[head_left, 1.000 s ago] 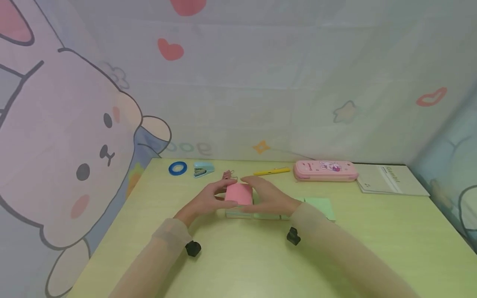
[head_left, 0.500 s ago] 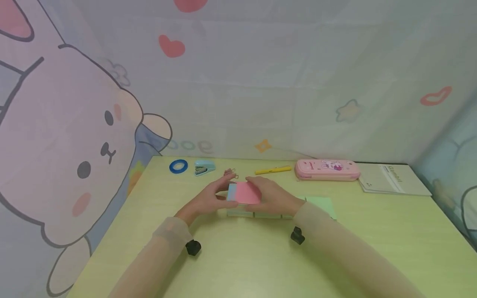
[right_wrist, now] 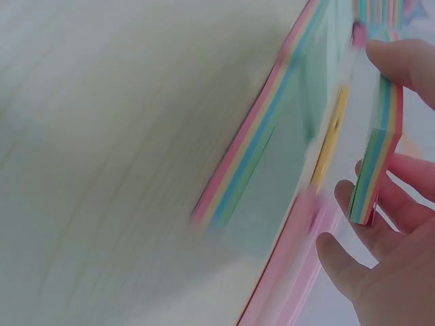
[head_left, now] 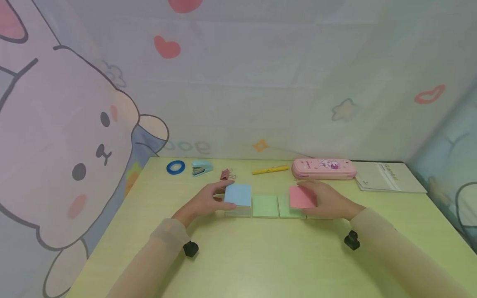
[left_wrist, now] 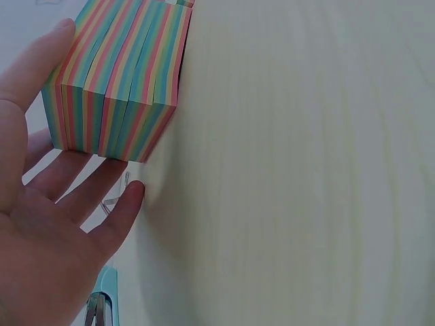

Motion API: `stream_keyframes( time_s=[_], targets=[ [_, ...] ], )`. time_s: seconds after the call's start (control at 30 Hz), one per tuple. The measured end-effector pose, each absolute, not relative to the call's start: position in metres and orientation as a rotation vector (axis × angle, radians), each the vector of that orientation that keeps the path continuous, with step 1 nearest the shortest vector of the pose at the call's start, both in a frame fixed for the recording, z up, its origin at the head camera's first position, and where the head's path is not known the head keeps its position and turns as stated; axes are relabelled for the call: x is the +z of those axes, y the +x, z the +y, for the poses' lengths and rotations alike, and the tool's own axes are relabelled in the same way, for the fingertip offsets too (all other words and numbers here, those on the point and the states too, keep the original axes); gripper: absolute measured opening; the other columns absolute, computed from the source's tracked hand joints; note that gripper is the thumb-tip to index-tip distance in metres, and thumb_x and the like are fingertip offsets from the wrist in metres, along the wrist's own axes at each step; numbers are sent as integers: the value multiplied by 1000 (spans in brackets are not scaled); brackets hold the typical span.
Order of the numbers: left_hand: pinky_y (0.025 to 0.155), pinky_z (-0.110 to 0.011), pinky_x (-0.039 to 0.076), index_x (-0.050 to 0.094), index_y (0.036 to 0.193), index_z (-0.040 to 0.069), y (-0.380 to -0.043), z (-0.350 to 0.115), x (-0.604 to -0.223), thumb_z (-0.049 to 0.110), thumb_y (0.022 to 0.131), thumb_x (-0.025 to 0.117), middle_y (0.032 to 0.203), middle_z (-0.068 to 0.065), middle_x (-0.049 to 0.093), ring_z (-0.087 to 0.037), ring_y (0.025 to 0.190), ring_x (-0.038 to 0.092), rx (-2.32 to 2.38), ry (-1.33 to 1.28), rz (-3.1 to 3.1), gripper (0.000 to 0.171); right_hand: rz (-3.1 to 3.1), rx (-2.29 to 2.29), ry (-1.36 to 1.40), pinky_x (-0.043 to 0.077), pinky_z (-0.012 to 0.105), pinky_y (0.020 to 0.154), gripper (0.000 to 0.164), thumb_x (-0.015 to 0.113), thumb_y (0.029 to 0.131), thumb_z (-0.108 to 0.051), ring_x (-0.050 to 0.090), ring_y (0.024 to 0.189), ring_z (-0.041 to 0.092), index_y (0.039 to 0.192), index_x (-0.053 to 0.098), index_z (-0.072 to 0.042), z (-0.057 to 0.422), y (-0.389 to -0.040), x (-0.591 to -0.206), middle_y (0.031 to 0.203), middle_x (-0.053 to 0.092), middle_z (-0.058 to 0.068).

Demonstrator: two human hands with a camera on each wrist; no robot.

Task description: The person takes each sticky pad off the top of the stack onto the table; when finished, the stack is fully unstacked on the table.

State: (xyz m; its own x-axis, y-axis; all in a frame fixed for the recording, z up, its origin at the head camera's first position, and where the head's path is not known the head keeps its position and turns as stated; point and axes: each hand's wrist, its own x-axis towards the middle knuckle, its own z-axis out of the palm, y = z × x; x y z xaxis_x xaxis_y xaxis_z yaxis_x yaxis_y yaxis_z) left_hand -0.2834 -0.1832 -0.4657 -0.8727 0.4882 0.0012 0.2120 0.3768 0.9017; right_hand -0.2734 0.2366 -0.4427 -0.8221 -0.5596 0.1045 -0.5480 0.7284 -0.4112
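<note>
My left hand [head_left: 204,201] grips a thick stack of sticky note pads [head_left: 237,193], thumb on the near side and fingers on the far side. Its top sheet is blue, and rainbow-striped edges [left_wrist: 109,102] show in the left wrist view. With my right hand [head_left: 333,201] I hold a thin sticky note pad [head_left: 301,198], pink side up, between thumb and fingers. In the right wrist view this pad [right_wrist: 377,159] is raised over a row of pads lying flat. Green tops mark that row, including a green pad [head_left: 265,207] beside the stack; my right hand partly hides its right end.
Along the back of the table [head_left: 261,256] lie a blue tape roll [head_left: 175,167], a light blue stapler [head_left: 201,168], a pink binder clip [head_left: 226,174], a yellow pen [head_left: 270,169], a pink pencil case [head_left: 324,169] and a notebook [head_left: 391,178]. A printed curtain [head_left: 238,82] hangs behind.
My right hand has lifted the pink-topped pad off the stack and carried it right, over the green row. The stack now shows a blue top. My left hand has stayed at the stack.
</note>
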Motion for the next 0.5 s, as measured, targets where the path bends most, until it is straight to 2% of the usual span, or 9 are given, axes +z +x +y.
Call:
stream_keyframes(
  time_s=[0.23,0.5],
  targets=[
    [114,-55,47,42,161,7,-284,-185,-468,24,92,84,162,-10,46,-37,144,49,1490,621,2376,83,2919,-633,-795,35,69,116,84,87,82,-27,42,144,48,151,50,4,304,-267,-443,155,49,26],
    [114,-54,47,42,161,6,-281,-184,-465,22,92,84,161,-11,47,-37,143,50,1499,635,2369,82,2928,-680,-693,45,66,108,82,87,75,-17,54,130,39,148,53,2,348,-261,-450,145,56,21]
  ],
)
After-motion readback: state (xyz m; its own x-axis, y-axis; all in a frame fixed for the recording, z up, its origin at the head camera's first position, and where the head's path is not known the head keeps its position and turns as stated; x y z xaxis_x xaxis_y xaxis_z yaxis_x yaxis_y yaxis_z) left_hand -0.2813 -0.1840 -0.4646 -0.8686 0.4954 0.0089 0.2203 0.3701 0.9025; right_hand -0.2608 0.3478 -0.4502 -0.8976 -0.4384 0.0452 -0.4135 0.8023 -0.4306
